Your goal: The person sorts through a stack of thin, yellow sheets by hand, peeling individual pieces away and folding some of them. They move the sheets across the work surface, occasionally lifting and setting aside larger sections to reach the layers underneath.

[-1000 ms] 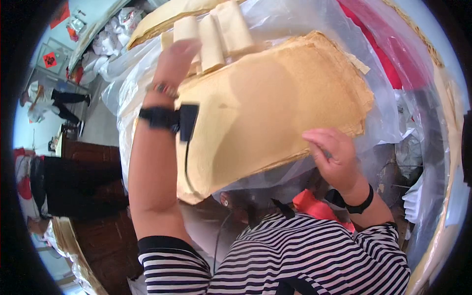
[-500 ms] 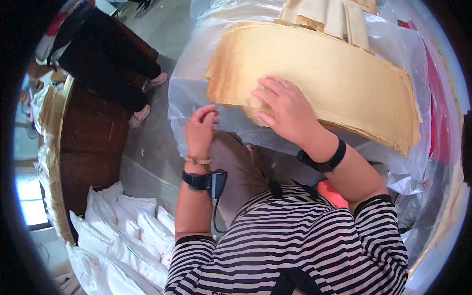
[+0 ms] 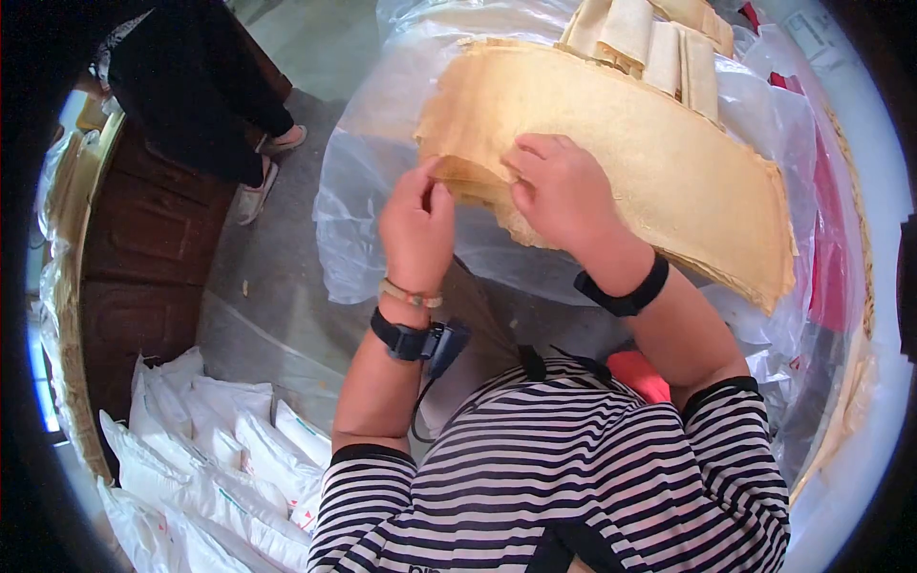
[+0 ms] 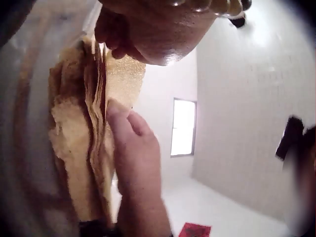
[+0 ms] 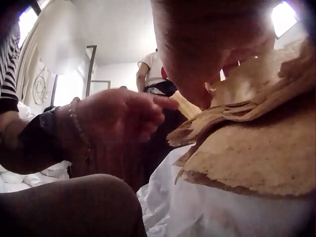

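Note:
A stack of thin, tan-yellow sheets that look like tofu skin lies before me, its near edge ragged and layered. My left hand is at the near left corner, thumb and fingers pinching the top sheet's edge. A little to the right, my right hand pinches the same near edge between thumb and fingertips. In the left wrist view the right hand grips the lifted sheet apart from the layers beside it. The right wrist view has the left hand at the sheet's corner.
Several folded sheets lie along the far side of the stack. Clear plastic film spreads under it and hangs over the edge. White sacks crowd the floor at lower left. A person in dark trousers stands near a wooden cabinet.
My left hand came back from the far folded sheets to the near left corner and took hold of the edge. My right hand moved left along the near edge and now pinches it.

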Available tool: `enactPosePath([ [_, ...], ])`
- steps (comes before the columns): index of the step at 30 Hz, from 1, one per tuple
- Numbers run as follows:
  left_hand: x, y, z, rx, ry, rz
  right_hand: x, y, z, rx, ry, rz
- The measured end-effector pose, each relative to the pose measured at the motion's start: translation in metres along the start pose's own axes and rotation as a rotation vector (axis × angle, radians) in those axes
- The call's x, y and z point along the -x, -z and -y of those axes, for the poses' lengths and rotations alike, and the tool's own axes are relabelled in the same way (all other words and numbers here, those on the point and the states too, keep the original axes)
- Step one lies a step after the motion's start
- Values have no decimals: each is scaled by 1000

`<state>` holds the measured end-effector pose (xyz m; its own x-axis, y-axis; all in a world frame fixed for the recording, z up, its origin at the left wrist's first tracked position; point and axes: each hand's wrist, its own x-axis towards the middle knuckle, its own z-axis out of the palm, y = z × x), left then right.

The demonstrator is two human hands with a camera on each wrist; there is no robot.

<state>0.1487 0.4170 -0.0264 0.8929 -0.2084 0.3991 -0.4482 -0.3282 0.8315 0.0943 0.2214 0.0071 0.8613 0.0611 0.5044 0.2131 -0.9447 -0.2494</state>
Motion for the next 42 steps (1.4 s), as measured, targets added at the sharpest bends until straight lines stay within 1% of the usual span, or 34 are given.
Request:
enactPosePath([
  [2, -5, -5, -19, -208, -304, -22, -4, -1, 0, 78, -50, -9],
  [4, -10, -17, -32, -212, -453, 18, -12, -8, -12, 117, -131, -46],
  [7, -16, -42, -28, -256, -360, 101, -30, 14, -41, -281, -534, -187],
  [10, -27, -41, -46, -569, -302, 321, -37, 44, -86, -351, -694, -342],
  [13, -52, -49, -75, -845, -470, 631, -40, 83, -107, -487, -687, -539],
  [16, -64, -98, -51, -364, -625, 306, -42, 129, -129, -610, -694, -760],
  [18, -68, -115, -42, -452, -636, 379, -33, 171, -195, -448, -711, -851],
  [20, -71, -123, -43, -507, -621, 446, -19, 239, -215, -186, -774, -960],
  [21, -72, -123, -43, -520, -604, 471, -14, 271, -222, -456, -700, -1079],
  [23, -72, -127, -47, -538, -551, 545, 6, 330, -213, -383, -534, -1177],
  [25, -74, -130, -64, -555, -480, 625, 23, 379, -173, 281, -378, -1073],
  [27, -64, -136, -98, -313, -430, 663, 20, 411, -139, 116, -360, -1063],
  [28, -56, -138, -115, -196, -398, 682, 17, 418, -124, 31, -349, -1055],
  [29, -45, -142, -131, -45, -360, 730, 17, 414, -102, -301, -136, -1068],
  [30, -32, -146, -148, 102, -322, 779, 20, 407, -84, -389, -67, -1026],
  [32, -13, -153, -175, 460, -194, 822, 26, 373, -55, -425, 47, -880],
  [33, -5, -155, -185, 669, -102, 813, 29, 352, -43, -443, 110, -799],
  [34, -5, -157, -186, 778, -4, 796, 32, 328, -34, -465, 171, -707],
  [36, -5, -160, -188, 1005, 186, 735, 39, 271, -18, -543, 317, -526],
  [38, 8, -134, -189, 1053, 485, 469, 58, 216, 1, -649, 433, -375],
  [39, 15, -121, -186, 1060, 636, 317, 71, 192, 9, -704, 468, -308],
  [40, 10, -118, -179, 1085, 688, 291, 88, 176, 13, -755, 477, -255],
  [41, 6, -114, -172, 1110, 738, 263, 107, 162, 11, -794, 421, -212],
  [42, -4, -116, -153, 1157, 691, 365, 125, 150, 2, -812, 305, -154],
])
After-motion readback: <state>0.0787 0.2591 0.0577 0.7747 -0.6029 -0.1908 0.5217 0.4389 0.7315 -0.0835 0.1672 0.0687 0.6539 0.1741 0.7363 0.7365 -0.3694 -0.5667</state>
